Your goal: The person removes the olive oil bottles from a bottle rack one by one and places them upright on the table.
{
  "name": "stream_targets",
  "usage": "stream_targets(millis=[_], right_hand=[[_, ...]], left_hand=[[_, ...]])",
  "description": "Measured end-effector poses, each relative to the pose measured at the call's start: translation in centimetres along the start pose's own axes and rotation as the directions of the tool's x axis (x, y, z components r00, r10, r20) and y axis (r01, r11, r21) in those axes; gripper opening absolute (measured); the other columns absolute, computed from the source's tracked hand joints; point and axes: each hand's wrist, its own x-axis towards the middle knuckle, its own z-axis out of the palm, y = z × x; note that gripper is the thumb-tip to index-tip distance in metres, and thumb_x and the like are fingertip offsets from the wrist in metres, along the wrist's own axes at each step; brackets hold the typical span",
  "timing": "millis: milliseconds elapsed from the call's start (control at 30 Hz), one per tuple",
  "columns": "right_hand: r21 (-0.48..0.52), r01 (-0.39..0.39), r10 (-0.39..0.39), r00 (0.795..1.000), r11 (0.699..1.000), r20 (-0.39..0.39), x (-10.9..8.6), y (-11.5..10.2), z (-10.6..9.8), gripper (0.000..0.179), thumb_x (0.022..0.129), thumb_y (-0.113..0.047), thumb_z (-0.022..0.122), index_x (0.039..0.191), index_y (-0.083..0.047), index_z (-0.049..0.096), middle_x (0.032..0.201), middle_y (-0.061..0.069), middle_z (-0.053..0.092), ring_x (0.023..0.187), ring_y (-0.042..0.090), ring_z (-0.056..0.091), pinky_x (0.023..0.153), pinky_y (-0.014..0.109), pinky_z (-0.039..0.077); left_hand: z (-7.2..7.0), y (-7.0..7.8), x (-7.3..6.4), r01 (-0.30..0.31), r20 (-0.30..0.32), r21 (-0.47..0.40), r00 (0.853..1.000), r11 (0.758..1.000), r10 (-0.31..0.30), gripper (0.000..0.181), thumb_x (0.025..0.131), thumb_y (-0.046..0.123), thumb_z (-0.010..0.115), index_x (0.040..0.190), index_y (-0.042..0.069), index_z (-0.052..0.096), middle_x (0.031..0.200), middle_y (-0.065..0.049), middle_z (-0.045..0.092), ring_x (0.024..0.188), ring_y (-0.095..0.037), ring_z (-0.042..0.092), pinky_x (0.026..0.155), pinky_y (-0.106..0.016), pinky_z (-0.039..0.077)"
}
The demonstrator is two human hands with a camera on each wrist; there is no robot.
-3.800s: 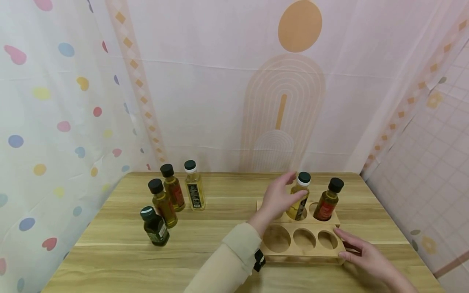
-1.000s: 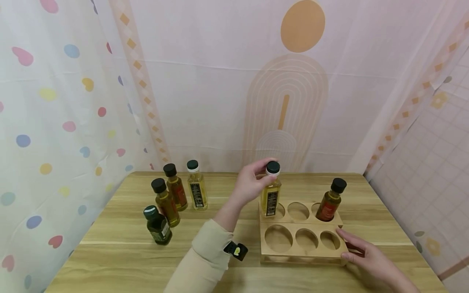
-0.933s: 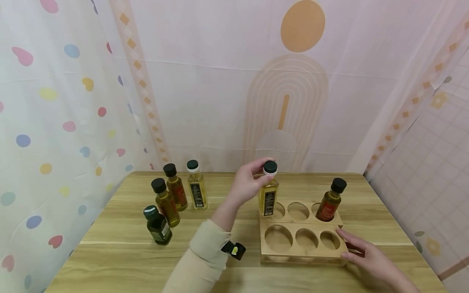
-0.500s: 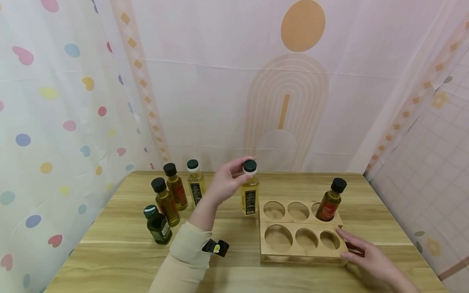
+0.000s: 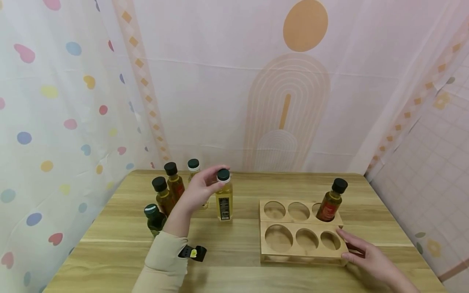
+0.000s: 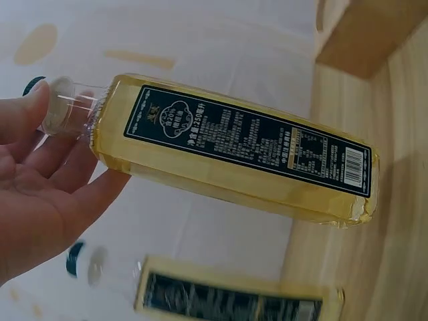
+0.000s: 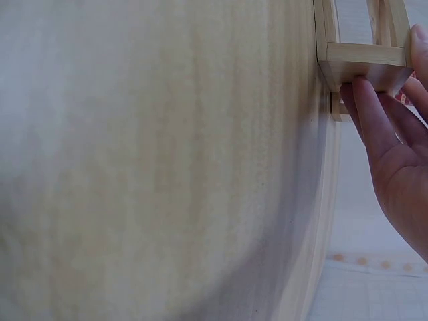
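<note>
My left hand [image 5: 198, 192] pinches a clear bottle of yellow oil [image 5: 224, 200] by its white neck, just under the dark green cap. The bottle is upright, its black label towards me; whether its base touches the table I cannot tell. In the left wrist view, thumb and fingers are round the neck of that oil bottle [image 6: 241, 154]. My right hand [image 5: 371, 260] grips the right end of a two-step wooden bottle rack [image 5: 304, 253], thumb at the front corner. In the right wrist view, fingers lie against the rack's end [image 7: 364, 70].
A black-capped bottle with a red label [image 5: 327, 206] stands in the rack's back right hole. Left of the held bottle stand another yellow oil bottle [image 5: 193, 166], two black-capped bottles [image 5: 175, 183] [image 5: 164, 197] and a small dark green bottle [image 5: 155, 219], partly behind my left arm.
My left hand has lifted the yellow oil bottle out of the rack's back middle hole and carried it left, past the rack's left edge, over the table. My right hand stays on the rack.
</note>
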Motion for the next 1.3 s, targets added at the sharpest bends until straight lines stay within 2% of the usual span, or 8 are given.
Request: stream_targets(millis=[133, 267, 567, 833, 967, 1067, 1167, 1300], right_hand=[[0.001, -0.009, 0.009, 1.0, 1.0, -0.003, -0.1, 0.0, -0.1, 0.057, 0.092, -0.004, 0.068, 0.144, 0.004, 0.046, 0.145, -0.022, 0.041, 0.119, -0.01, 0.045, 0.089, 0.011, 0.044], [-0.009, -0.01, 0.01, 1.0, 1.0, -0.008, -0.2, -0.1, -0.1, 0.057, 0.092, -0.004, 0.068, 0.144, 0.004, 0.046, 0.146, -0.02, 0.041, 0.119, -0.009, 0.045, 0.09, 0.011, 0.043], [-0.01, -0.018, 0.018, 1.0, 1.0, -0.01, -0.3, 0.0, -0.1, 0.057, 0.092, -0.005, 0.069, 0.143, 0.003, 0.047, 0.144, -0.022, 0.041, 0.118, -0.01, 0.045, 0.09, 0.011, 0.044], [-0.015, -0.028, 0.028, 1.0, 0.999, -0.007, -0.3, 0.0, -0.1, 0.056, 0.092, -0.006, 0.069, 0.143, 0.003, 0.048, 0.145, -0.021, 0.041, 0.118, -0.009, 0.046, 0.089, 0.013, 0.045], [-0.025, -0.025, 0.025, 1.0, 0.999, -0.01, -0.3, -0.1, -0.1, 0.056, 0.092, -0.006, 0.069, 0.144, 0.001, 0.048, 0.147, -0.01, 0.046, 0.119, -0.009, 0.045, 0.089, 0.013, 0.045], [-0.026, -0.026, 0.026, 1.0, 0.999, -0.009, -0.3, -0.1, -0.1, 0.056, 0.092, -0.006, 0.068, 0.144, 0.0, 0.048, 0.148, -0.002, 0.047, 0.119, -0.01, 0.044, 0.09, 0.012, 0.045], [-0.021, -0.022, 0.022, 1.0, 1.0, -0.007, -0.3, -0.2, -0.1, 0.056, 0.092, -0.006, 0.068, 0.144, 0.002, 0.048, 0.148, -0.004, 0.047, 0.119, -0.01, 0.044, 0.09, 0.012, 0.045], [-0.007, -0.018, 0.018, 1.0, 1.0, -0.004, -0.2, -0.2, -0.1, 0.056, 0.092, -0.005, 0.068, 0.143, 0.004, 0.047, 0.147, -0.014, 0.045, 0.119, -0.01, 0.045, 0.089, 0.013, 0.045]], left_hand=[[-1.3, -0.9, -0.8, 0.02, 0.005, 0.012, 1.0, 1.0, -0.021, 0.042, 0.096, 0.0, 0.061, 0.137, 0.007, 0.056, 0.134, -0.014, 0.058, 0.116, -0.031, 0.06, 0.095, -0.05, 0.049], [-2.5, -1.7, -1.5, 0.019, 0.006, 0.012, 1.0, 1.0, -0.019, 0.042, 0.097, 0.0, 0.06, 0.138, 0.006, 0.055, 0.131, -0.016, 0.059, 0.114, -0.029, 0.06, 0.093, -0.041, 0.05], [-4.8, -3.1, -2.5, 0.031, -0.004, 0.043, 1.0, 0.999, -0.031, 0.041, 0.098, 0.002, 0.059, 0.139, 0.006, 0.054, 0.131, -0.022, 0.059, 0.113, -0.029, 0.06, 0.09, -0.031, 0.05], [-5.8, -3.7, -2.9, -0.017, 0.005, 0.034, 1.0, 0.999, 0.017, 0.039, 0.098, -0.001, 0.058, 0.137, 0.0, 0.054, 0.133, -0.025, 0.056, 0.109, -0.021, 0.061, 0.084, -0.025, 0.05], [-6.2, -3.8, -2.9, -0.031, 0.022, 0.035, 0.999, 0.999, 0.03, 0.039, 0.098, -0.002, 0.058, 0.137, -0.004, 0.052, 0.135, -0.026, 0.054, 0.109, -0.013, 0.061, 0.086, -0.024, 0.051], [-6.5, -3.8, -2.9, -0.032, 0.041, 0.046, 0.999, 0.998, 0.031, 0.039, 0.098, -0.003, 0.057, 0.136, -0.005, 0.052, 0.134, -0.027, 0.055, 0.108, -0.015, 0.061, 0.083, -0.028, 0.052], [-6.7, -3.6, -2.9, -0.037, 0.066, 0.057, 0.997, 0.998, 0.033, 0.038, 0.098, -0.004, 0.056, 0.135, -0.005, 0.052, 0.132, -0.028, 0.055, 0.106, -0.021, 0.061, 0.077, -0.033, 0.052], [-7.0, -3.5, -2.9, -0.028, 0.084, 0.069, 0.996, 0.997, 0.023, 0.037, 0.099, -0.003, 0.055, 0.136, -0.003, 0.052, 0.129, -0.027, 0.057, 0.1, -0.025, 0.06, 0.071, -0.032, 0.052]])
